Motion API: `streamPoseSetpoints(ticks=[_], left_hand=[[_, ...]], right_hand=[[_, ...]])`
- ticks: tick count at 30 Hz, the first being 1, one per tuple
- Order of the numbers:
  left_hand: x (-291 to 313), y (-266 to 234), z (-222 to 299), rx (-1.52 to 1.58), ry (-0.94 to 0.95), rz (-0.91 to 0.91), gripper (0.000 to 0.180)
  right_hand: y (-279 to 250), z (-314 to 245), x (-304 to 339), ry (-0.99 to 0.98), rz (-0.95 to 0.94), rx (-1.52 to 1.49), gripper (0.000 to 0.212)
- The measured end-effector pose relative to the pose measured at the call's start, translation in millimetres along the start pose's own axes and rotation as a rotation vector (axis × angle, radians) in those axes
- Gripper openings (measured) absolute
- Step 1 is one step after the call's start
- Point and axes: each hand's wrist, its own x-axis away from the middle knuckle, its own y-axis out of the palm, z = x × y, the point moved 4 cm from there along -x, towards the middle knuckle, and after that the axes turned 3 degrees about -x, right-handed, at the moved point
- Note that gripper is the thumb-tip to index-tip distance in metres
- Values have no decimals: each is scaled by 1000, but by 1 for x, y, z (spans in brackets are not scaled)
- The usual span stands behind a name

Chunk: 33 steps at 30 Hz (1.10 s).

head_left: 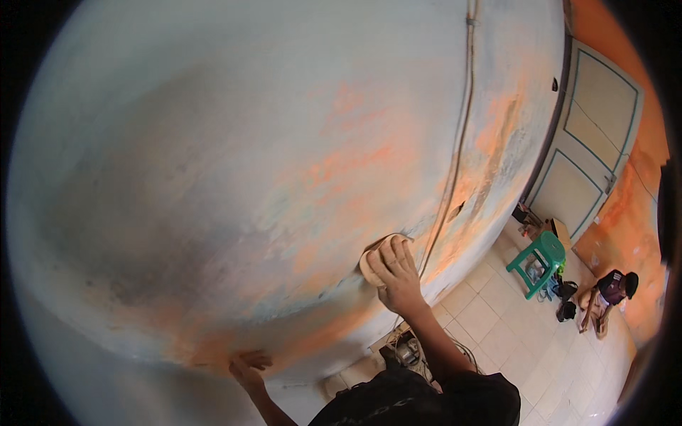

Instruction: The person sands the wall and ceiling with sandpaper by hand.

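Before me is a pale blue wall with worn orange patches and grey smudges. My right hand presses a folded beige sheet of sandpaper flat against it, fingers over the sheet. Just right of that hand, a thin cable runs down the wall. Lower and to the left, my left hand rests on the wall at an orange-stained band, its fingers stretched out and holding nothing.
Below my right arm are a small machine and loose cords on the tiled floor. To the right stand a green plastic stool and a white door with blue trim. Another person sits on the floor by an orange wall.
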Motion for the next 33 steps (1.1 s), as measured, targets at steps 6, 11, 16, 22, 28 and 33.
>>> streamPoseSetpoints(ticks=[6,11,16,22,28,33], left_hand=[[0,-11,-31,-69,-50,128,79],[-3,-10,-27,-111,-109,124,82],[-1,-9,-24,-82,-158,201,80],[0,-5,-20,-69,-151,231,78],[-4,-12,-29,-99,-127,232,78],[-4,-13,-32,-151,-68,196,75]], right_hand=[[-28,19,-39,50,161,-36,51],[-38,35,-54,85,191,-58,55],[-32,36,-48,82,190,-90,56],[-5,38,-15,130,193,-129,52],[-2,42,-24,80,254,-72,46],[-41,65,-67,113,430,-46,44]])
